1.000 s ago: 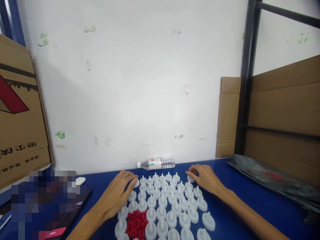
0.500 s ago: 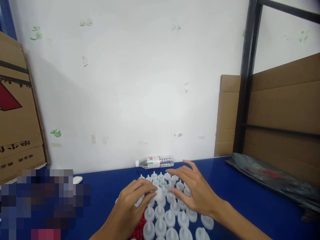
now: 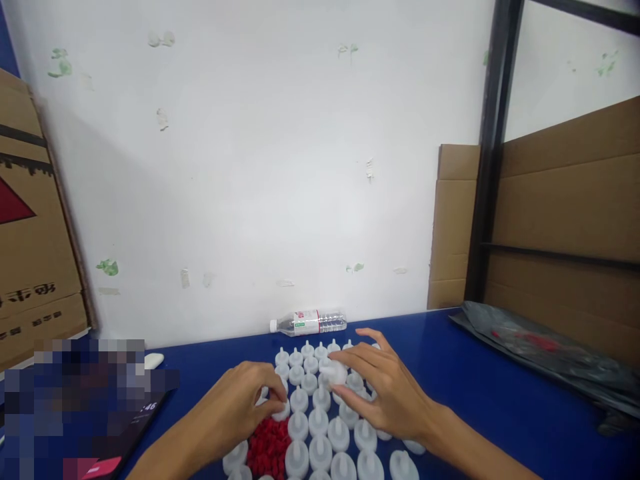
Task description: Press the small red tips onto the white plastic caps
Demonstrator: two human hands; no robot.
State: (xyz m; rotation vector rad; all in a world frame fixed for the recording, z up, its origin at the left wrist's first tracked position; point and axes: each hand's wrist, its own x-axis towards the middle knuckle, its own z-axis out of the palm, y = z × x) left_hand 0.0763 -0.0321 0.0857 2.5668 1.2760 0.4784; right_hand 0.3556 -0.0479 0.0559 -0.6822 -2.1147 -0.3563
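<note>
Many white translucent nozzle caps [image 3: 318, 421], each with a pointed spout, stand in rows on the blue table [image 3: 210, 360]. My right hand [image 3: 387, 383] holds one white nozzle cap [image 3: 335, 373] between thumb and fingers, tipped sideways above the rows. Off to its left, my left hand [image 3: 253, 393] has thumb and fingers pinched together beside a standing cap at the rows' left side. Whatever is in that pinch is hidden. A heap of small red pieces [image 3: 269, 448] lies just below the left hand, bordered by caps.
A clear plastic bottle [image 3: 309, 323] lies on its side against the wall. Cardboard boxes [image 3: 40, 253] stand at the left, with cardboard sheets [image 3: 565, 200] behind a black metal frame at the right. A dark plastic bag [image 3: 540, 353] lies on the right; a pixelated area covers the left.
My left hand has let go of the white cap and moved left toward the red heap. The right hand has closed on a cap. The view has shifted slightly.
</note>
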